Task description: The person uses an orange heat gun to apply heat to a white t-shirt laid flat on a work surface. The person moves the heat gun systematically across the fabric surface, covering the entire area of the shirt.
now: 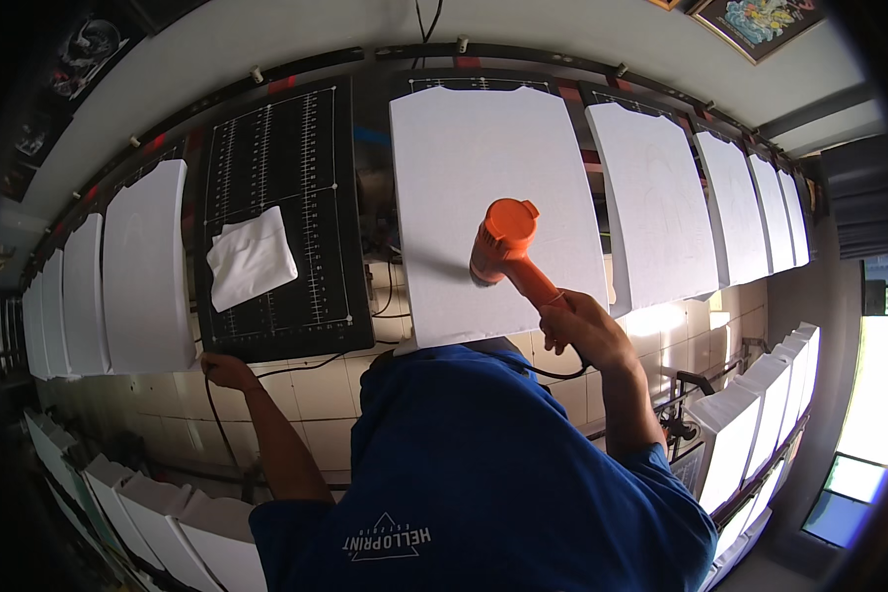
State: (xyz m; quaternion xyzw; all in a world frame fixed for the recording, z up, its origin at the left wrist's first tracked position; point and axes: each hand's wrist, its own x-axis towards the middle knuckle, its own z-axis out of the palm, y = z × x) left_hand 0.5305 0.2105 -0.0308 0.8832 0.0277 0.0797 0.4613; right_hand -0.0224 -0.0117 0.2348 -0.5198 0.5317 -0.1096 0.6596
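Note:
My right hand (587, 331) grips the handle of an orange hair dryer (511, 232). Its barrel points down at a white shirt (483, 148), spread flat over the board in front of me. Whether the nozzle touches the cloth I cannot tell. At the near left corner of a black board (316, 227), the fingers of my left hand (229, 372) are closed on a black cord (214, 409) that hangs downward. A folded white cloth (252, 259) lies on that black board, which bears white ruler markings.
More boards with white shirts run in a row to the left (146, 266) and right (656, 197). Behind me stand further rows of white-covered boards (153, 508). Dark metal rails (562, 61) pass along the far side. Black cable (306, 367) hangs over the tiled floor (311, 405).

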